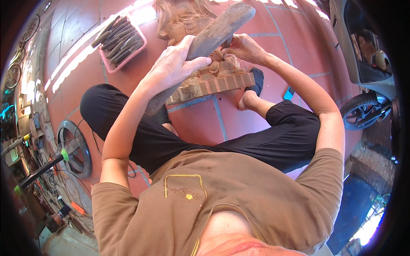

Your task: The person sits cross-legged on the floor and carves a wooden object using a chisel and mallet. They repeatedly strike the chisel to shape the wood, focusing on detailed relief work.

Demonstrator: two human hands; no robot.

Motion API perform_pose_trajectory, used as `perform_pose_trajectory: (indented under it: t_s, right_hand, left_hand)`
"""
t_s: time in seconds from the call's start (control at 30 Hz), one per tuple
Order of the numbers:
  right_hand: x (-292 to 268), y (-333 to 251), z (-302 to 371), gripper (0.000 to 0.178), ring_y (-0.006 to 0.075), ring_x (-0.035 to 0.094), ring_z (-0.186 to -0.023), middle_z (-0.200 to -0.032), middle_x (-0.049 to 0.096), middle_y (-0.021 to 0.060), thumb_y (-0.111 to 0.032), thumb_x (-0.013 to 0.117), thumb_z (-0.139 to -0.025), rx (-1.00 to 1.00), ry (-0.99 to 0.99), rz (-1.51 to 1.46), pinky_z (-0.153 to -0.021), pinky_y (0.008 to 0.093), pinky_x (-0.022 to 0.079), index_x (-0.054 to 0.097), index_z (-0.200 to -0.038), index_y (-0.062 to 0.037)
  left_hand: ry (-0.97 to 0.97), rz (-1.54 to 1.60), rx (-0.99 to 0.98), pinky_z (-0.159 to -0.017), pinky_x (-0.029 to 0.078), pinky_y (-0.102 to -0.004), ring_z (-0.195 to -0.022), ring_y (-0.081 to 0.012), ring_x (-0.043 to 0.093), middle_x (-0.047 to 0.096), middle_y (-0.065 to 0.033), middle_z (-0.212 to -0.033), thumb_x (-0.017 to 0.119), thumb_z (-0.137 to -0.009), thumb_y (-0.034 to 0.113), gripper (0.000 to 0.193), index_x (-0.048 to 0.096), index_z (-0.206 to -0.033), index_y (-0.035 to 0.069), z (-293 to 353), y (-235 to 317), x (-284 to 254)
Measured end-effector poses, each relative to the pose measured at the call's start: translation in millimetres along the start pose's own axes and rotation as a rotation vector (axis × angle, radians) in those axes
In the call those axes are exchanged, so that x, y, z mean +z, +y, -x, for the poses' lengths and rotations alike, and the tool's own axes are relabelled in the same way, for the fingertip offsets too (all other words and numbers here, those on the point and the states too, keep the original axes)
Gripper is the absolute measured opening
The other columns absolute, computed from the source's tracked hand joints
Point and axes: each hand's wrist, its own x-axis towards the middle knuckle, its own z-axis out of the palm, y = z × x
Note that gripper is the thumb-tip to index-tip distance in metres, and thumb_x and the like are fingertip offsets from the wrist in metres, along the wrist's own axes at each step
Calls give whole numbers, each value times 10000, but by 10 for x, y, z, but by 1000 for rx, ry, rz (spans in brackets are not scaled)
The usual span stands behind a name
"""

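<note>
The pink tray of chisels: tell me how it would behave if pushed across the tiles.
The pink tray looks shallow and flat-bottomed, so it would probably slide rather than tip. The dark chisels lie loosely stacked near its rim, so they may shift or rattle. Filled that full, it is likely heavy for its size.

A pink tray lies on the red tiled floor at upper left, filled with a row of dark-handled tools; a round black fan rests flat on the floor at left, just beside a cluttered heap of cables and gear; a long black rod with 1 green band crosses that heap; a scooter wheel stands at right, near a low brick wall.
</note>
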Motion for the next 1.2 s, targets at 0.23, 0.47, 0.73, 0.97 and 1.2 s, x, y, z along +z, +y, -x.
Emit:
perform_pose_trajectory:
  t_s: [0.23, 0.47, 0.73, 0.97, 1.2]
  right_hand:
    - [3, 43, -14, 286, 234, 695, -899, -933, 726, 128, -201, 711, -885, 27, -26, 10, -819, 382, 537, 652, -1114, -41]
    - [-15, -7, -4, 269, 217, 694, -906, -965, 724, 115, -180, 710, -890, -1, 2, 11, -830, 380, 546, 657, -1108, -32]
    - [-94, 209, 19, 232, 148, 688, -897, -989, 710, 70, -121, 706, -923, 123, 77, -281, -841, 315, 570, 660, -1115, 1]
    - [-161, 49, -45, 215, 149, 687, -890, -979, 699, 57, -122, 699, -939, 71, 149, -276, -824, 313, 574, 656, -1108, 3]
    - [-109, 126, 0, 201, 147, 678, -919, -992, 703, 62, -113, 713, -921, 80, 129, -180, -868, 336, 574, 672, -1089, -10]
  left_hand:
    - [126, 243, 124, -899, 505, -464, -982, -396, 688, 701, -266, -1026, 701, -903, 431, 655, 494, -1328, -23, 79, 113, -53]
    - [4, -27, 13, -913, 505, -449, -1016, -383, 684, 693, -271, -1061, 693, -917, 398, 620, 498, -1329, -23, 53, -2, 9]
    - [21, 67, 9, -910, 510, -380, -1033, -256, 670, 689, -214, -1106, 705, -912, 405, 639, 511, -1347, -20, 53, -67, -37]
    - [41, 66, 24, -900, 514, -370, -1020, -237, 666, 686, -202, -1114, 711, -906, 396, 631, 518, -1338, -22, 56, -56, -67]
    - [54, 64, 46, -902, 513, -371, -1020, -243, 665, 685, -204, -1109, 717, -901, 411, 652, 515, -1340, -26, 53, -51, -67]
